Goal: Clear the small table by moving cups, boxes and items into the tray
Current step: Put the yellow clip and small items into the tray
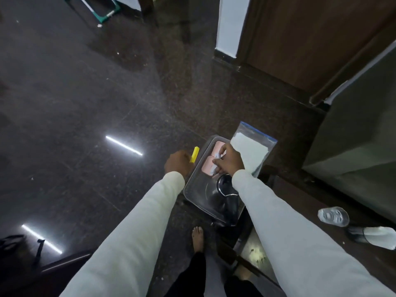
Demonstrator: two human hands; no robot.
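1. Head view, hands: the left hand (179, 162) is curled into a fist just outside the left rim of the tray (194, 186); its fingers are pressed together around a small yellow item (194, 154), which sticks up past the knuckles; the right hand (230, 160) reaches over the far half of the tray, its fingers pinching a small white item (218, 155) just above two pink boxes (209, 166).
2. Head view, task things: the tray is metal and rests on the edge of a dark wooden worktop (300, 202); the pink boxes lie side by side in its far end; a dark rounded item with a shiny rim (225, 185) lies in its near half, partly hidden by the right sleeve (278, 221); what it is I cannot tell.
3. Head view, around: a clear zip bag with a blue strip (255, 144), holding something white, lies on the worktop touching the tray's far right side; a clear plastic cup (333, 216) lies on the worktop well to the right, with a dark item wrapped in white (372, 234) near it.
4. Head view, obstructions: both sleeves cross the lower frame and cover the tray's near right corner; a bare foot (198, 237) stands on the dark polished floor (85, 103) just below the tray; a grey cabinet (353, 136) rises behind the worktop on the right.
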